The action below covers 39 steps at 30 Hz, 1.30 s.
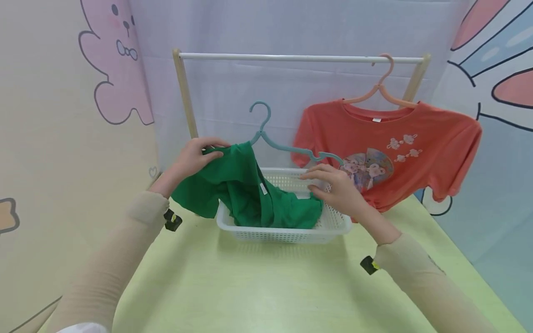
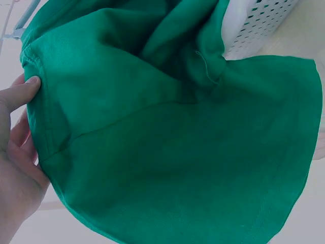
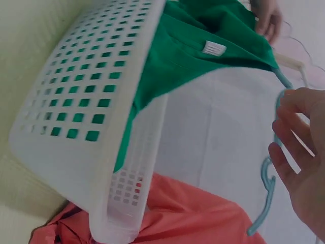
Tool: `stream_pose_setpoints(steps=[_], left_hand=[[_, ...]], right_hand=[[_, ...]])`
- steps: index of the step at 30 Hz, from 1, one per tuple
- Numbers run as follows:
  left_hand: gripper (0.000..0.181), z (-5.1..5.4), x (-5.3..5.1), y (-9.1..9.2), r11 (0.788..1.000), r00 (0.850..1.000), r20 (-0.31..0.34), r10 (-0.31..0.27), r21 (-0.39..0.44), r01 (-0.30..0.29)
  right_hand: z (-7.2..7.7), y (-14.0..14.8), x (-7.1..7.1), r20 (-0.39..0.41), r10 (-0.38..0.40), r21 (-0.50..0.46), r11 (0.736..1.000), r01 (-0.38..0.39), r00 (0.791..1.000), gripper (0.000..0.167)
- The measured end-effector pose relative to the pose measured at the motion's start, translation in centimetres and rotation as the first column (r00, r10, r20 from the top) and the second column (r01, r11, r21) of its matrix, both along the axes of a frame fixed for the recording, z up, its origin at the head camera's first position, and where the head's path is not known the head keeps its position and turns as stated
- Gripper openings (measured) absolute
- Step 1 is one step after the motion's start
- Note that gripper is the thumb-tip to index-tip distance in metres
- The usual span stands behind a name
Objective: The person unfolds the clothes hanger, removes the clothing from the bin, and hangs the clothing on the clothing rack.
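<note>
My left hand (image 1: 200,157) pinches the shoulder of a green T-shirt (image 1: 233,171), thumb in front of the cloth. One arm of a blue-green clothes hanger (image 1: 283,147) runs into the shirt's neck opening; its hook points up, off the rail. The hanger's other arm is bare and notched near its tip. The shirt's lower part droops into a white plastic basket (image 1: 283,235), and a white label shows at its collar. My right hand (image 1: 337,189) is beside the hanger's bare arm, fingers spread and loosely bent; whether they touch it I cannot tell.
Behind the basket stands a clothes rack with a white rail (image 1: 275,57) and wooden posts. A red T-shirt (image 1: 329,129) hangs from it at right on an orange hanger (image 1: 390,74). The light green table (image 1: 266,286) extends in front, with cartoon-printed walls around.
</note>
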State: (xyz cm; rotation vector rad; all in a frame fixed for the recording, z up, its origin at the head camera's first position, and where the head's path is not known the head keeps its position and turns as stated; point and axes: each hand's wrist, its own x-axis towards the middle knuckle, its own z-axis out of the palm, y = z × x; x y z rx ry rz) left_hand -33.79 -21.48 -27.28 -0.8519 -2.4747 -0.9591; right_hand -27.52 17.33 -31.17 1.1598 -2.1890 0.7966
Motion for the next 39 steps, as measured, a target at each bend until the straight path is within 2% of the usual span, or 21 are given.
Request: stream_pose_setpoints(steps=[3,6,9,14,19,22,26,30,33,39], left_hand=[[0.028,0.0,-0.3,-0.3,1.000,1.000,-0.009,0.024,0.012,-0.024],[0.028,0.3,-0.4,-0.4,0.999,0.999,-0.011,0.042,0.024,-0.041],[0.028,0.6,-0.4,-0.4,0.998,0.998,-0.004,0.055,0.029,-0.055],[0.028,0.7,-0.8,-0.9,0.997,0.998,0.023,0.061,0.046,-0.062],[0.028,0.5,-1.1,-1.5,0.995,0.997,0.039,0.065,0.067,-0.067],[0.028,0.3,-1.3,-1.8,0.995,0.997,0.048,0.066,0.072,-0.070],[0.028,0.1,-1.5,-2.0,0.995,0.996,0.047,0.070,0.071,-0.073],[0.028,-0.2,-1.8,-2.3,0.993,0.997,0.029,0.076,0.089,-0.078],[0.028,-0.4,-1.8,-2.6,0.991,0.997,0.021,0.081,0.109,-0.083],[0.027,-0.5,-1.8,-3.1,0.988,0.993,0.016,0.115,0.101,-0.116]], right_hand=[[-0.4,-1.2,-0.7,0.054,0.099,0.126,0.987,-0.105,0.994,0.033],[-0.7,-2.1,-1.5,0.109,0.176,0.222,0.955,-0.196,0.978,0.035],[-0.9,-2.7,-1.9,0.202,0.218,0.276,0.923,-0.269,0.955,0.037],[-0.7,-3.9,-2.7,0.352,0.226,0.363,0.862,-0.355,0.908,0.040],[-0.4,-5.9,-3.9,0.478,0.176,0.454,0.789,-0.414,0.860,0.048],[-0.1,-7.1,-4.3,0.532,0.093,0.514,0.754,-0.408,0.842,0.053],[-0.5,-8.3,-4.7,0.569,0.016,0.567,0.717,-0.406,0.822,0.050],[-0.9,-8.6,-5.2,0.589,-0.015,0.590,0.691,-0.417,0.808,0.044],[-0.8,-8.3,-5.5,0.590,-0.026,0.604,0.678,-0.420,0.807,0.043],[-0.4,-6.6,-5.7,0.582,-0.016,0.600,0.683,-0.417,0.813,0.039]])
